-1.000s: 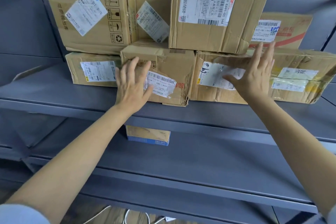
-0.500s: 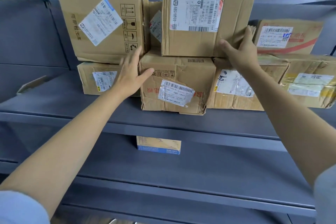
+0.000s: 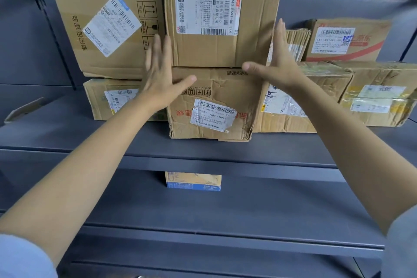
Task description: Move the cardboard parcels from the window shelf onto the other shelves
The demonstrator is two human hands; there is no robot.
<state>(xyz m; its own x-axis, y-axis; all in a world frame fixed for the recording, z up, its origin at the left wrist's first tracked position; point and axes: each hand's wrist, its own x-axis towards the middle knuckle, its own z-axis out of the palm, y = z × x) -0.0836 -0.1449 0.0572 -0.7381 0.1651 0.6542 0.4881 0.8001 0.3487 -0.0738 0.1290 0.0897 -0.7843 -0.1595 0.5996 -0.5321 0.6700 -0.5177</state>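
Note:
Several cardboard parcels are stacked on a grey metal shelf [image 3: 203,149]. A top middle parcel [image 3: 222,49] with a white label rests on a crumpled lower parcel [image 3: 214,106]. My left hand [image 3: 161,74] is flat against the top parcel's left side, fingers up and apart, thumb over the lower parcel. My right hand [image 3: 275,61] presses flat on its right side, thumb pointing left along its bottom edge. Both palms flank the parcel; it still sits on the lower one.
A large parcel [image 3: 106,27] stands at the upper left over a smaller one [image 3: 112,99]. More parcels sit at the right [image 3: 347,40] [image 3: 381,95]. A small blue-and-tan box [image 3: 193,181] lies on the lower shelf [image 3: 248,205], which has bare room around it.
My left hand rose from the lower parcel's corner to the top parcel's left side. My right hand shifted down along its right side. The view moved closer.

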